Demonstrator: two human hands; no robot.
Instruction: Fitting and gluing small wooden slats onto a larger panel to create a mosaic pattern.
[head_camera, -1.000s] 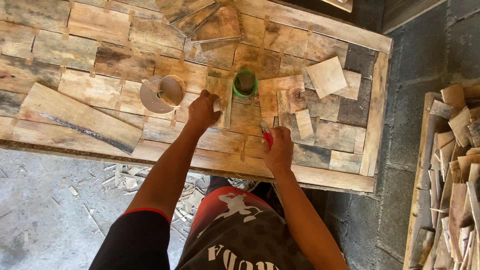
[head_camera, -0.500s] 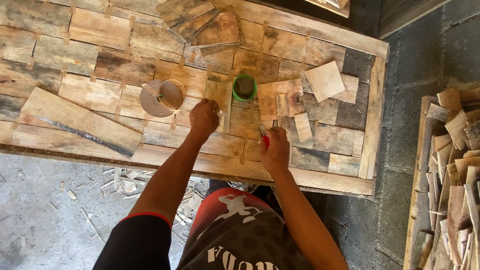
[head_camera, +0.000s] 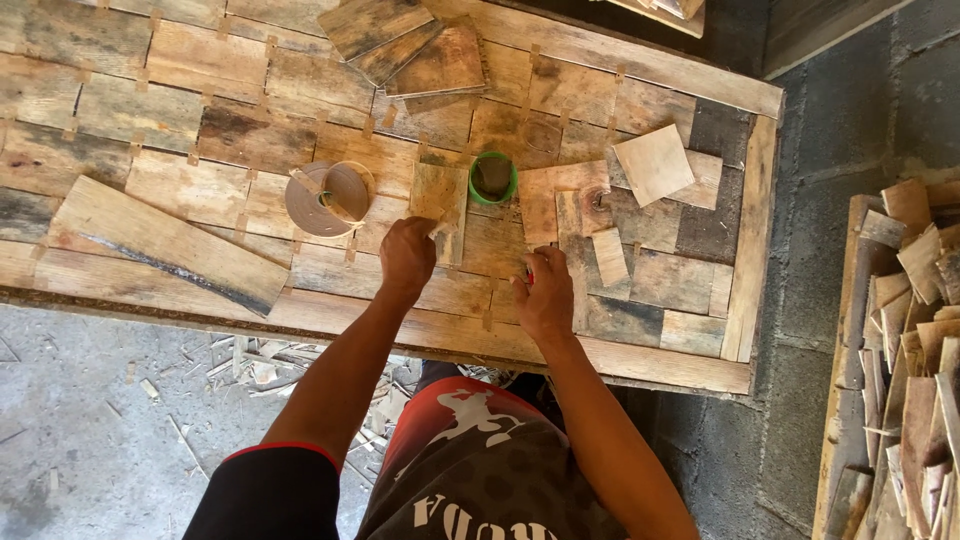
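A: Entry, near field first; left hand (head_camera: 407, 256) rests on the lower edge of a small square veneer piece (head_camera: 438, 194), fingers curled and pressed down on it, thumb side toward 3 o'clock; right hand (head_camera: 545, 295) lies just beside at 3 o'clock, fingers closed round a red-handled tool (head_camera: 527, 276); blade hidden, so I cannot tell its kind.

B: Where does the piece sit?

A: On the counter (head_camera: 640, 360), flat, at 12 o'clock of the left hand; touching the green-rimmed pot (head_camera: 493, 177) at its 3 o'clock side, or very nearly; contact uncertain.

B: Progress?

A: Judged only; most of the counter top shows a patchwork of wood pieces joined by short tape strips; that part reads as done. Loose pieces remain: a pale square (head_camera: 653, 164) at 2 o'clock, a narrow strip (head_camera: 608, 256) at 3 o'clock, a long board (head_camera: 170, 244) at 9 o'clock.

B: Further off?

A: Tape roll (head_camera: 327, 197) at 10 o'clock of the left hand; stacked sheets (head_camera: 410, 45) at 12 o'clock; a heap of offcuts (head_camera: 915, 350) far at 3 o'clock; so material is left to place.
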